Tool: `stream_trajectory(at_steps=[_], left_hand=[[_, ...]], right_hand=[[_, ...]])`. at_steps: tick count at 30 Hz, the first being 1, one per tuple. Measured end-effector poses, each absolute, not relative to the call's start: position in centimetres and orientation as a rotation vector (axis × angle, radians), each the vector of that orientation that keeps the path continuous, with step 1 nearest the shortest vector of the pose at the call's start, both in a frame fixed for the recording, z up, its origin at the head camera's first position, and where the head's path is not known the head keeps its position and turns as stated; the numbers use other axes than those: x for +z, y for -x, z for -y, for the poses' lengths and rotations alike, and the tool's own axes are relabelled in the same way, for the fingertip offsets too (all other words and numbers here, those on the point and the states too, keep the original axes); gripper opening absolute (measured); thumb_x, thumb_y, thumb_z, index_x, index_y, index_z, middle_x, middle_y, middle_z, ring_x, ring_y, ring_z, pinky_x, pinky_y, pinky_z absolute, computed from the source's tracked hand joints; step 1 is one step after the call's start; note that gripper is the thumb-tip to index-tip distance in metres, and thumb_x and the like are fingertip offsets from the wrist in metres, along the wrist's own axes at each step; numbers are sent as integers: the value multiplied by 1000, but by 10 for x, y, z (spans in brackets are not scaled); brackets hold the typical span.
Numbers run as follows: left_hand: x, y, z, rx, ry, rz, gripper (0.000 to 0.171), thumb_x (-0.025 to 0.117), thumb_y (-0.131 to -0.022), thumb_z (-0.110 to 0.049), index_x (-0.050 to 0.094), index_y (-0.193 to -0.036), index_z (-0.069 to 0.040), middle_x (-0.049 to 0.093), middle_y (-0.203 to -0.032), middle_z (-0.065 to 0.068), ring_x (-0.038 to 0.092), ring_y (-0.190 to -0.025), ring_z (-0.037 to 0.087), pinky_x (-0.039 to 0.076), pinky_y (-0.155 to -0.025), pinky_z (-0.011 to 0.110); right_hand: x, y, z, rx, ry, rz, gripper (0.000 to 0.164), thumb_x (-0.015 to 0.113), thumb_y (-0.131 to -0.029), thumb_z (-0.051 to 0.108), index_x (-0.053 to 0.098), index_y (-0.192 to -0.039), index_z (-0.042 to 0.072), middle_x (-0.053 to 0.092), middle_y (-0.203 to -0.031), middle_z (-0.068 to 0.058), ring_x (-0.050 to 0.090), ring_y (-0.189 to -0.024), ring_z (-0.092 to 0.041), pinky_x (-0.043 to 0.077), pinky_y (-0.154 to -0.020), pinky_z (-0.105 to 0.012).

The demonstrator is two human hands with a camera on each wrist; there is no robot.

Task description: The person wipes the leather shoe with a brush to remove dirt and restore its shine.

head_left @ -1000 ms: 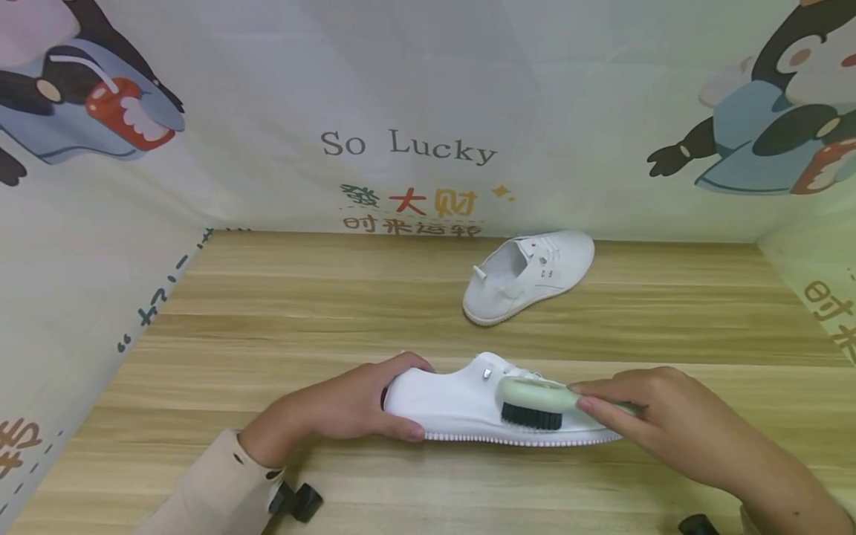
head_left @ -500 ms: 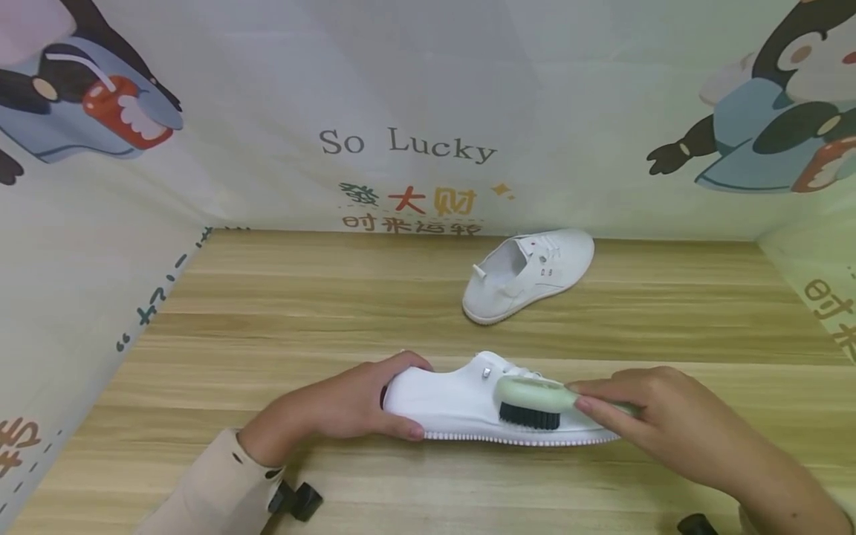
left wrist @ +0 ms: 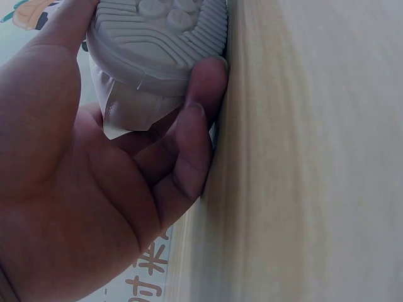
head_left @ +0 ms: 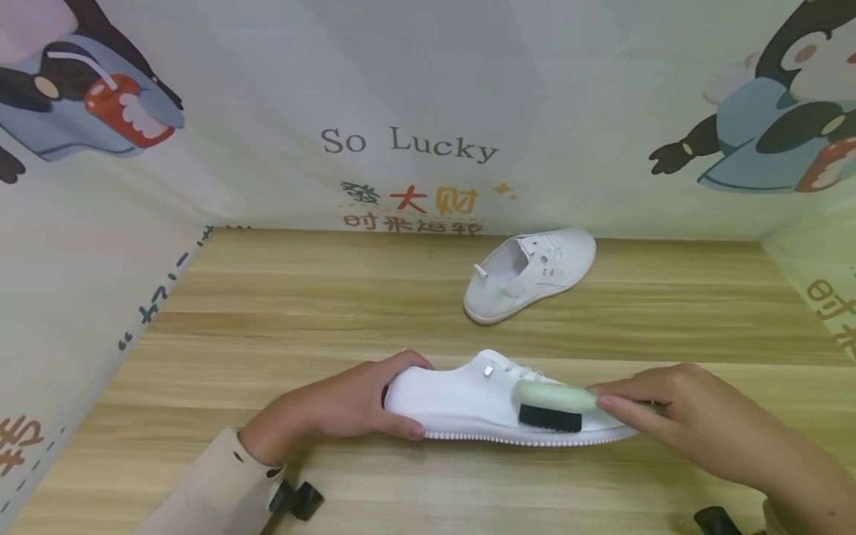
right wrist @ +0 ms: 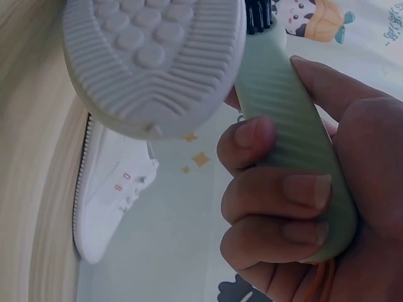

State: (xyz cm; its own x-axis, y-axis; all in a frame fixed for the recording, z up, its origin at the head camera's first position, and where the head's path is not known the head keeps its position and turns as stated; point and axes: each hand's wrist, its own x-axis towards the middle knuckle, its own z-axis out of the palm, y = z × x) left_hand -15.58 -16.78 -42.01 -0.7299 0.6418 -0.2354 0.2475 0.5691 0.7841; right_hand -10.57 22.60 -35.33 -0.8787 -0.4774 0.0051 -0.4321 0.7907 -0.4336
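A white canvas shoe (head_left: pixel 448 397) lies tipped on its side near the front of the table, toe to the right. My left hand (head_left: pixel 364 397) grips it round the heel, thumb at the sole's edge; the left wrist view shows curled fingers (left wrist: pixel 182 151) beneath the heel and the ridged sole (left wrist: pixel 164 38). In my right hand (head_left: pixel 682 409) is a light green brush (head_left: pixel 548 394), held by its handle. Its black bristles (head_left: pixel 550 418) are against the shoe's side, near the toe. Seen from the right wrist, the fingers (right wrist: pixel 277 189) wrap round the ribbed green handle (right wrist: pixel 283 107).
Behind, a second white shoe (head_left: pixel 562 279) stands upright on the wood-grain table (head_left: pixel 301 290), close to the back wall. Printed cloth (head_left: pixel 414 74) with cartoon figures and lettering encloses the back and sides. Black wrist-mount parts (head_left: pixel 307 501) show at the sleeves.
My right hand has moved the brush a little to the right along the shoe's side, toward the toe, in the last half second. My left hand keeps its hold on the heel.
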Motion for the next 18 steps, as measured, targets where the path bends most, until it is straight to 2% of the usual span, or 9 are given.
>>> stream_trajectory(at_steps=[12, 18], left_hand=[[-418, 154, 169, 1045, -711, -2308, 67, 82, -80, -46, 47, -135, -29, 62, -117, -3, 59, -101, 14, 45, -91, 35], [-418, 154, 169, 1052, -724, -2302, 66, 82, -80, -47, 48, -134, -31, 62, -117, -4, 59, -101, 14, 45, -91, 34]], right_hand=[[-350, 108, -234, -574, 682, -2919, 15, 68, -94, 39, 78, -104, 33, 74, -102, 15, 66, -95, -1, 56, -74, -29], [-354, 106, -227, -615, 686, -2923, 18, 68, -94, 39, 77, -108, 32, 75, -104, 14, 67, -97, -3, 56, -74, -28]])
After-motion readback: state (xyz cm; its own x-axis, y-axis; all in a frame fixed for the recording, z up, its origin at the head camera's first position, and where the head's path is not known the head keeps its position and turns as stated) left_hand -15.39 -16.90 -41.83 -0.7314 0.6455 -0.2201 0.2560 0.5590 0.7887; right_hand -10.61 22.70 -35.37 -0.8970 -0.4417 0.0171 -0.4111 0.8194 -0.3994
